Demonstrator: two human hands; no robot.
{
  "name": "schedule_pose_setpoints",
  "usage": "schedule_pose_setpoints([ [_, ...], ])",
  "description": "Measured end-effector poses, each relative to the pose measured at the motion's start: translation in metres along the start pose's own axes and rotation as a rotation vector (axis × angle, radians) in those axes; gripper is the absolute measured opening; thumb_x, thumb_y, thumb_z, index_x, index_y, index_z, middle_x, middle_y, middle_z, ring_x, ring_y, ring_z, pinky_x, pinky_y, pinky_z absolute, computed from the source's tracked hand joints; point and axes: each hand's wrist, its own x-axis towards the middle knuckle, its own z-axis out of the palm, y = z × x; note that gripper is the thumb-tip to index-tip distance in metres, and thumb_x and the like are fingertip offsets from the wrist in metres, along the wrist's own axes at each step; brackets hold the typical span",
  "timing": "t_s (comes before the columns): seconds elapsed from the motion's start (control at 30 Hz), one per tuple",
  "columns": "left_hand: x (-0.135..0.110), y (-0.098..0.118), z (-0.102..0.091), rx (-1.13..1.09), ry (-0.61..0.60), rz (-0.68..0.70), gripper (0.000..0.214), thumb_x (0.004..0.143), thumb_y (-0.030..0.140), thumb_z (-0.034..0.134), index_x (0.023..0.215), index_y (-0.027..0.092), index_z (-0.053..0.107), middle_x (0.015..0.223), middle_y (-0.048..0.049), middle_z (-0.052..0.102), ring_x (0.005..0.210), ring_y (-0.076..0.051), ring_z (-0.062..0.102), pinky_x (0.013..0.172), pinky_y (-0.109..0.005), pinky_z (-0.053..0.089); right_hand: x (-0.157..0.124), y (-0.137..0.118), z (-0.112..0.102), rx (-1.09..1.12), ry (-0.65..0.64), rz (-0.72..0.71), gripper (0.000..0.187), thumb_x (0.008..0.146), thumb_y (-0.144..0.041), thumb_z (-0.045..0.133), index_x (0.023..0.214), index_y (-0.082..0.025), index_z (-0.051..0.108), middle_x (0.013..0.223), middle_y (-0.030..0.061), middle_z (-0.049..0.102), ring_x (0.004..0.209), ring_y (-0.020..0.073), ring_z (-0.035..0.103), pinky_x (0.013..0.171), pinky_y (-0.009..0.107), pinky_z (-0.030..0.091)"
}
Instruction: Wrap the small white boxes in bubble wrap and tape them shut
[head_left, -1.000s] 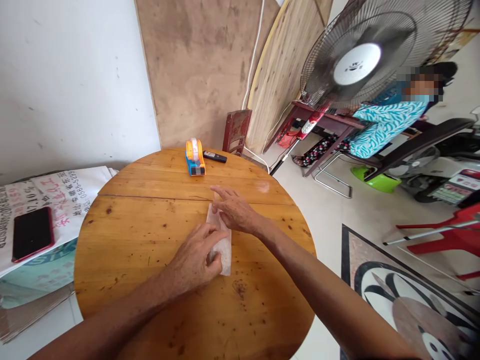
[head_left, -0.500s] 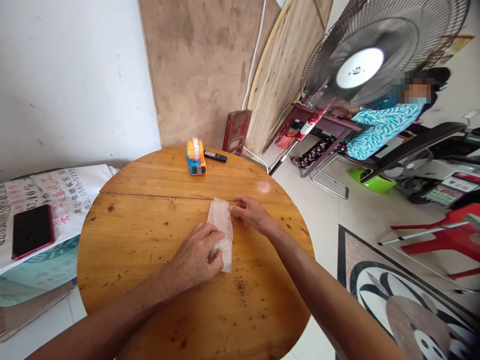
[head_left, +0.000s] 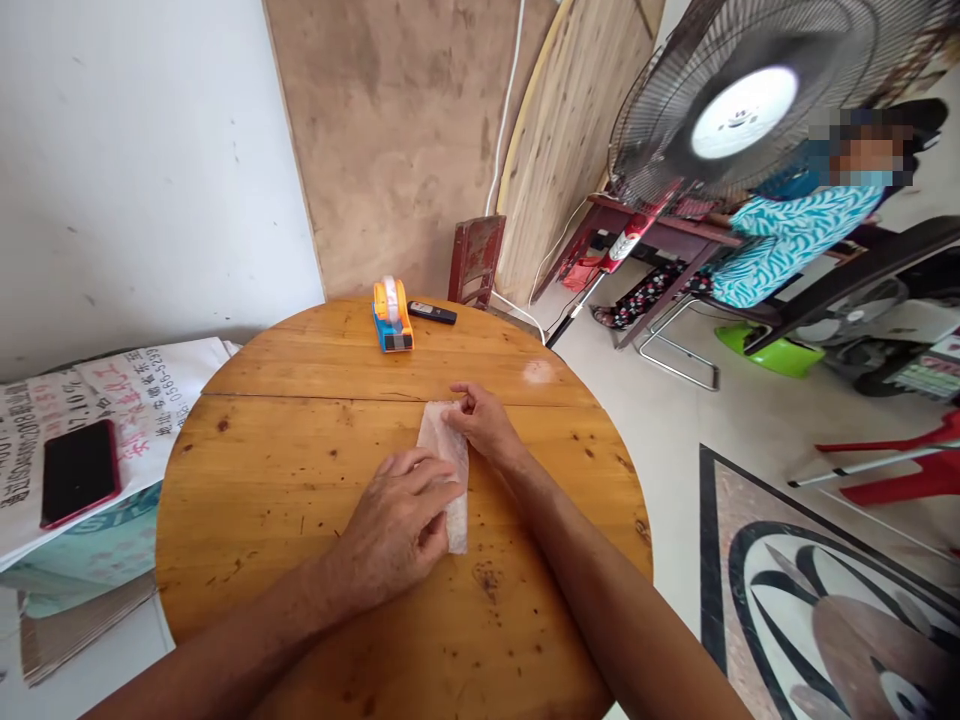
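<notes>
On the table lies a narrow folded strip of whitish, slightly pink sheet [head_left: 457, 522], bumpy like bubble wrap. My left hand [head_left: 401, 510] rests over its left side and middle, fingers stretched and apart, hiding part of it. At the strip's far right corner is my right hand [head_left: 484, 420]. Its thumb touches the sheet, while the index finger reaches past the far edge with a gap between them. A blue and orange tape dispenser [head_left: 394, 325] with a roll of clear tape stands near the table's far edge. Beside it lies a small black object [head_left: 433, 313].
The round wooden table [head_left: 262, 440] carries all this. A phone [head_left: 80, 472] lies on printed paper sacking at left. Behind the table stands a dark red chair [head_left: 478, 258]. A large fan [head_left: 742, 110] stands right, with a seated person [head_left: 802, 240] beyond it.
My right hand has shifted left onto the strip's far corner, thumb now over the sheet. My left hand's fingers have straightened and spread. The whole view has turned slightly.
</notes>
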Motion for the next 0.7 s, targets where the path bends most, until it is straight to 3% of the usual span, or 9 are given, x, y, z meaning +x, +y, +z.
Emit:
schedule_pose_setpoints([
  [0.1,0.0013,0.0016,-0.0016,-0.009,-0.027,-0.037,0.031,0.078,0.004,0.051,0.1,0.018,0.066,0.101,-0.0076,0.068,0.095,-0.024,0.053,0.084,-0.041,0.049,0.001,0.0041,0.0015,0.009,0.026,-0.027,0.042,0.065,-0.023,0.064,0.107,-0.017,0.059,0.066,-0.0067,0.051,0.061,0.0117,0.047,0.058,0.025,0.037],
  [0.23,0.0014,0.0032,-0.004,-0.024,-0.058,-0.086,0.031,0.077,0.004,0.05,0.101,0.016,0.066,0.099,-0.0082,0.068,0.09,-0.023,0.051,0.08,-0.038,0.05,0.0011,0.0072,0.0013,0.066,0.008,-0.024,0.039,0.068,-0.029,0.062,0.105,-0.017,0.059,0.066,-0.0066,0.05,0.058,0.0112,0.046,0.055,0.024,0.037],
  [0.5,-0.0002,0.0026,-0.0042,0.109,-0.104,-0.05,0.033,0.077,0.007,0.051,0.106,0.017,0.064,0.134,-0.0085,0.058,0.096,-0.025,0.052,0.084,-0.042,0.05,0.0007,0.0014,-0.0019,0.142,-0.061,0.0,0.036,0.069,-0.038,0.062,0.098,-0.018,0.058,0.058,-0.0088,0.045,0.049,0.0098,0.038,0.049,0.023,0.031],
  [0.6,0.0018,0.0043,-0.0057,0.106,-0.124,-0.035,0.032,0.077,0.006,0.05,0.105,0.017,0.063,0.127,-0.0086,0.063,0.092,-0.025,0.052,0.082,-0.041,0.05,0.0036,0.0032,-0.0001,0.129,-0.046,-0.011,0.034,0.068,-0.034,0.063,0.097,-0.018,0.058,0.054,-0.0102,0.041,0.048,0.0097,0.035,0.048,0.023,0.027],
  [0.7,0.0037,0.0059,-0.0075,0.05,-0.164,-0.059,0.03,0.077,0.006,0.048,0.102,0.017,0.061,0.105,-0.0086,0.068,0.089,-0.025,0.052,0.078,-0.04,0.05,0.0055,0.0067,0.0039,0.132,-0.017,-0.023,0.032,0.068,-0.031,0.06,0.097,-0.018,0.059,0.06,-0.0076,0.048,0.053,0.0104,0.041,0.05,0.022,0.032],
])
